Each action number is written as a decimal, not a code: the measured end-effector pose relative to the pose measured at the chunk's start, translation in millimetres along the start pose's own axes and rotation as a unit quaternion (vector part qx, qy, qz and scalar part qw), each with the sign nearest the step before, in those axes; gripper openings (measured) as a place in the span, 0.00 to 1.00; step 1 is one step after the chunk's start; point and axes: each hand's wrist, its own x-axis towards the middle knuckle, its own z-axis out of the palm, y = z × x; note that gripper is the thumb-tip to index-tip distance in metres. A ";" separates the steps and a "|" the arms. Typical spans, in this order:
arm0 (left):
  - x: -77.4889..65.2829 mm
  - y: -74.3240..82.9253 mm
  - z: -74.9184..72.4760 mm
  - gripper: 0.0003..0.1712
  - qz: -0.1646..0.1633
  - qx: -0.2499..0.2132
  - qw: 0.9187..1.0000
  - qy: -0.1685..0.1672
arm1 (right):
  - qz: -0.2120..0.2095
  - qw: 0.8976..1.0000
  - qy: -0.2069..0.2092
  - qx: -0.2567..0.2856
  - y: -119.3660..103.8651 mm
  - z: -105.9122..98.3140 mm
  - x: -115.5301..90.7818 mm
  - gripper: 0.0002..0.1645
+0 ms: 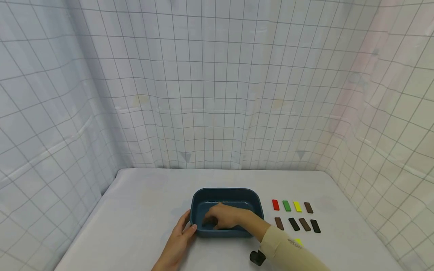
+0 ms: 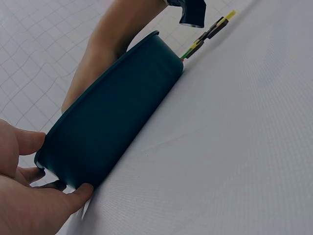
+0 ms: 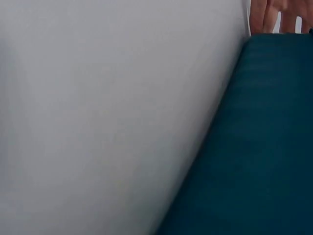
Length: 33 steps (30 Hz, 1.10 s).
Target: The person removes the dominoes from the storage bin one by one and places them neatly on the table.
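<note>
A dark teal rectangular tub stands on the white table, its long side toward me. My left hand holds the tub's left end, the thumb by the near corner; the left wrist view has its digits spread from rim to base of the tub. Inside the tub is my right hand, bent down with curled fingers near the left part of the floor. Whether anything lies between those fingertips is hidden. In the right wrist view the tub wall fills the right side, with left-hand fingers at its far end.
Right of the tub lie small flat blocks in rows: red, green, yellow, several brown and black. Another yellow block is partly behind the right sleeve. Gridded white curtains surround the table.
</note>
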 end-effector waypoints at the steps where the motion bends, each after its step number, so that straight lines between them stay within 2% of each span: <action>1: -0.3 0.2 0.2 0.39 0.000 0.000 1.000 -0.001 | -0.009 1.000 -0.002 0.001 -0.8 1.4 2.9 0.22; 4: -0.8 0.1 1.3 0.39 0.004 0.000 1.000 -0.008 | -0.029 1.000 -0.012 0.001 -1.4 3.0 5.5 0.20; 7: -0.8 -0.2 2.9 0.40 0.000 0.006 1.000 -0.005 | -0.028 0.999 -0.038 -0.002 1.8 -2.4 -4.0 0.15; 11: -0.8 0.5 2.9 0.40 -0.006 0.008 1.000 0.011 | 0.025 0.995 -0.095 0.019 11.0 -17.6 -28.2 0.14; 15: -1.5 3.2 1.4 0.39 -0.005 0.015 1.000 0.025 | 0.094 0.985 -0.144 0.029 17.5 -32.5 -49.1 0.14; 18: -2.5 4.3 0.3 0.39 -0.004 0.019 0.999 0.028 | 0.120 0.977 -0.174 0.023 19.0 -38.6 -57.4 0.14; 23: -3.6 3.6 0.2 0.38 -0.004 0.011 1.000 0.023 | 0.135 0.967 -0.215 0.023 16.6 -46.0 -60.1 0.14; 28: -3.3 2.3 2.2 0.38 0.004 0.006 1.000 0.019 | 0.133 0.957 -0.256 0.014 17.3 -53.8 -60.8 0.18; 33: -3.0 0.4 3.0 0.38 0.007 0.005 1.000 0.015 | 0.127 0.953 -0.274 0.033 21.7 -55.3 -65.0 0.21</action>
